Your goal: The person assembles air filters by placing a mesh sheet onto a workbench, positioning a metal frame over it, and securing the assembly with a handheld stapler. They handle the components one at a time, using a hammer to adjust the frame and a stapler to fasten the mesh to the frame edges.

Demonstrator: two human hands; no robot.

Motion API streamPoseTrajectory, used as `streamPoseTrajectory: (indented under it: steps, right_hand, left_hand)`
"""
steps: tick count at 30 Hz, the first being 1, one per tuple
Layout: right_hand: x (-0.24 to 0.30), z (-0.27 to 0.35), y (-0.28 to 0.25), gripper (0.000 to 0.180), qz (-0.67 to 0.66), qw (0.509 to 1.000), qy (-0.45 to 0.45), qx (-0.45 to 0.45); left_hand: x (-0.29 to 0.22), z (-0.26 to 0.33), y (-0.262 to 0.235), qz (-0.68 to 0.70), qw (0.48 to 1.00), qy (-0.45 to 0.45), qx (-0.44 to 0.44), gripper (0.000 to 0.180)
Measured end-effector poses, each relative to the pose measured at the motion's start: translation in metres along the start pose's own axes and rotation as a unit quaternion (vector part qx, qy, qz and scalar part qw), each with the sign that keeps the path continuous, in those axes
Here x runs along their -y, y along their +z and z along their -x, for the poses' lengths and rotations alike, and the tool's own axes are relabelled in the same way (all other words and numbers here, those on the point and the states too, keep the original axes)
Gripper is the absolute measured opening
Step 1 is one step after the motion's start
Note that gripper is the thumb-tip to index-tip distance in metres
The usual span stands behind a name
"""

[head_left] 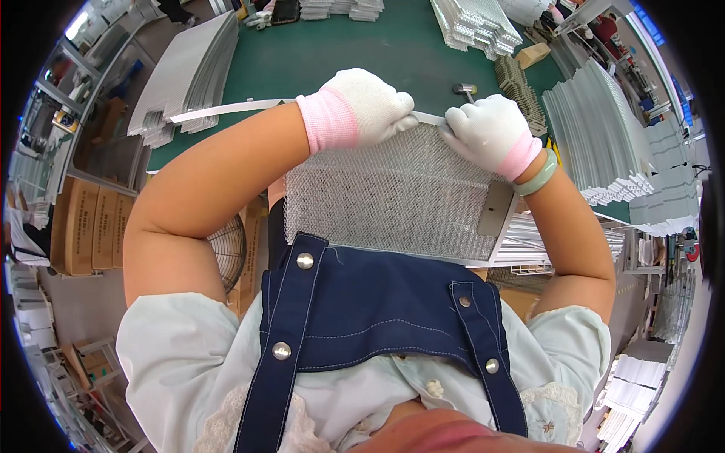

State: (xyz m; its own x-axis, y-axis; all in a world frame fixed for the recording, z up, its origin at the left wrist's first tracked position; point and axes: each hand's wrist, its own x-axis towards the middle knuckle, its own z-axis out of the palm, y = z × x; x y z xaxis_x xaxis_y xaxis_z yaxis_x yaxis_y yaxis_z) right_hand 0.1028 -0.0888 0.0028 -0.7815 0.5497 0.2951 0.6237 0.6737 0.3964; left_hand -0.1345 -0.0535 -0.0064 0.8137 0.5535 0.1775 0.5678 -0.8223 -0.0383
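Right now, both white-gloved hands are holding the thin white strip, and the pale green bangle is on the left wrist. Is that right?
Not quite: the pale green bangle is on the right wrist, as the head view shows. The white-gloved left hand and right hand are indeed holding the thin white strip.

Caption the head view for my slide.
Gloved left hand and right hand hold a pale strip at the edge of a mesh panel.

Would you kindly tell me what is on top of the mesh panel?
A grey plate shows near the right edge of the mesh panel, and the left hand and right hand hold a thin strip along its far edge. The hands hide what lies beneath them.
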Motion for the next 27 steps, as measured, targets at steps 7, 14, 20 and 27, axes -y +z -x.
streamPoseTrajectory:
  steps: [7,14,20,27]
  right_hand:
    - [0.001,-0.008,-0.001,0.028,0.049,0.999,-0.023,-0.001]
    - [0.002,-0.007,0.002,0.017,-0.245,0.964,0.100,0.030]
    - [0.033,0.000,0.012,0.019,-0.117,0.982,0.146,-0.031]
    - [0.029,0.005,0.020,0.029,-0.221,0.951,0.188,0.104]
  left_hand:
    - [0.005,0.001,0.000,0.012,1.000,0.015,-0.011,0.034]
    - [0.006,0.001,-0.002,0.074,0.997,0.004,0.035,0.034]
    - [0.009,0.003,-0.009,0.177,0.978,-0.025,0.109,0.034]
    - [-0.003,0.004,0.008,0.097,0.993,-0.007,0.072,0.036]
